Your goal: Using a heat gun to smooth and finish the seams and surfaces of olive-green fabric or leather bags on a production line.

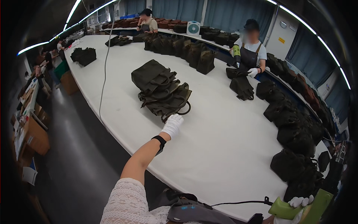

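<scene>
A stack of dark olive handbags lies on the white-covered table, with several loop handles hanging toward me. My left hand, in a white glove, reaches to the near edge of this stack. Its fingers are closed at a handle of the lowest bag. At the lower right, my white-gloved right hand is wrapped round the green body of a heat gun. The gun's metal nozzle points up and away, close to a heap of dark bags.
Dark bags stand in a row along the far side, and more line the right edge. A co-worker across the table holds a green heat gun over a bag. A hanging cable crosses at left; cardboard boxes stand beyond the aisle.
</scene>
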`<state>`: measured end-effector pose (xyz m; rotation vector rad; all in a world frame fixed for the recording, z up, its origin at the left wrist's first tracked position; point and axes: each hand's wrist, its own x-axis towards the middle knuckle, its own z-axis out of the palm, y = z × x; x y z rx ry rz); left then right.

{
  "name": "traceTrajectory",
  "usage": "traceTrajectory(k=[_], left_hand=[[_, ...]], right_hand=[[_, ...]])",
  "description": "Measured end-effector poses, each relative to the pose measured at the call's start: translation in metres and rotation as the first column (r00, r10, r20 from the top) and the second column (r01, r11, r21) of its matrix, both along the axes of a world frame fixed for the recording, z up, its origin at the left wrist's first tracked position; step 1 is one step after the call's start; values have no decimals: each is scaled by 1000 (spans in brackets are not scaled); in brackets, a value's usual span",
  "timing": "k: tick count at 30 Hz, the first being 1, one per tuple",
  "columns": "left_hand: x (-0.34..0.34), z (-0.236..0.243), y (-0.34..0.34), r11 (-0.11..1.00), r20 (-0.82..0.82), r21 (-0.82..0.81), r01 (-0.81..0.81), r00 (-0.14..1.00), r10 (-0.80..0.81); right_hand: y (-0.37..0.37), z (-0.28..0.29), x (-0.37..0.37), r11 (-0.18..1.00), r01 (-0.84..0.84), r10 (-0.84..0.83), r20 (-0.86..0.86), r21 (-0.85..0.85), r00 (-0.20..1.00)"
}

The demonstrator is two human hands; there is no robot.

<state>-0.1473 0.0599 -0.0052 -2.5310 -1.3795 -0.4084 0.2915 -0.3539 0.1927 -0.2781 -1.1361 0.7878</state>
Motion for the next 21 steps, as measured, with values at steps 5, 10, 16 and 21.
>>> traceTrajectory(k=[5,10,16,21], left_hand=[[12,-21,33,962,15,209,178,982,-186],[37,-18,67,982,-122,185,49,992,-27],[7,-15,108,963,163,-261,-67,980,112],[19,79,106,978,492,57,199,847,-201]], right_hand=[[26,30,-92,977,213,-212,85,-10,974],[56,56,-155,886,446,-463,175,129,869],[48,39,-142,925,371,-370,-28,84,928],[40,59,-158,845,535,-535,-11,4,845]])
